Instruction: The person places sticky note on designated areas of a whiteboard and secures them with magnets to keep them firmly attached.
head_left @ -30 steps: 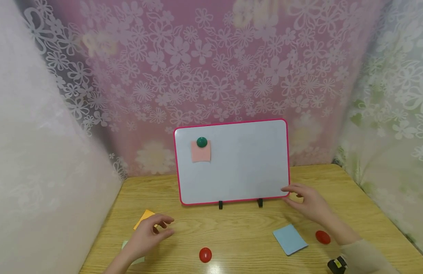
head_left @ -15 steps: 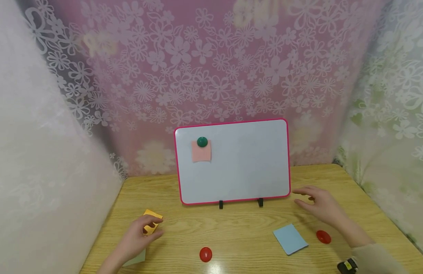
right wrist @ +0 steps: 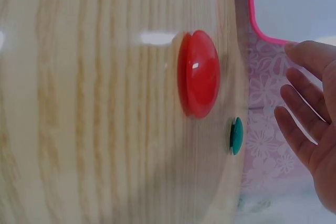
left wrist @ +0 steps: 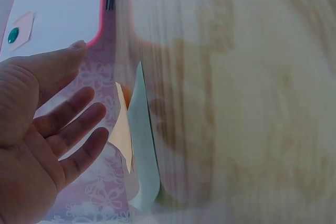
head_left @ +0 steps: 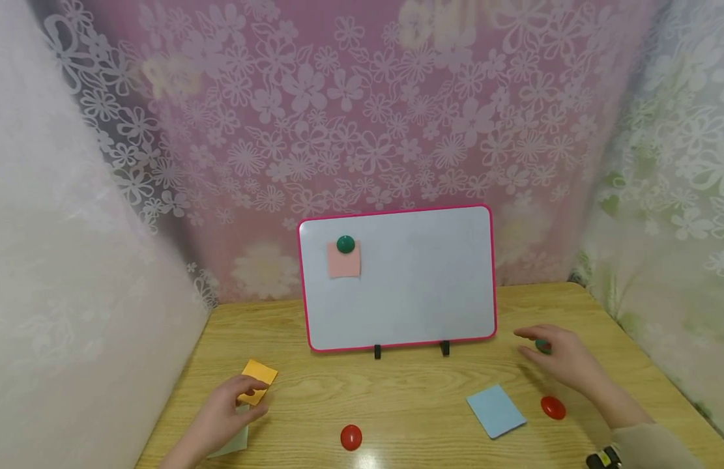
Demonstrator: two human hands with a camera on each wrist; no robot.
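My left hand (head_left: 221, 410) hovers over the sticky notes at the table's left, its fingers loosely bent around nothing. An orange note (head_left: 259, 378) shows past its fingertips, and a pale green note (head_left: 235, 443) lies partly hidden beneath it. In the left wrist view both notes stand out with curled edges. To the right of the whiteboard (head_left: 420, 280), my right hand (head_left: 564, 358) is held above the table with relaxed fingers and no object in them. A green magnet (right wrist: 237, 136) lies on the table near it, mostly covered by that hand in the head view. Closer in sits a red magnet (right wrist: 202, 74).
Two black feet prop the pink-edged whiteboard, which bears a pink note (head_left: 344, 264) under a green magnet (head_left: 346, 244). A blue note (head_left: 496, 412) lies front right, and another red magnet (head_left: 351, 437) front centre. Flowered curtains (head_left: 362, 130) enclose the table.
My right hand has drawn away from the whiteboard's lower right corner, rightward and slightly nearer, uncovering part of a green magnet. The left hand has moved left and down, exposing more of the orange note.
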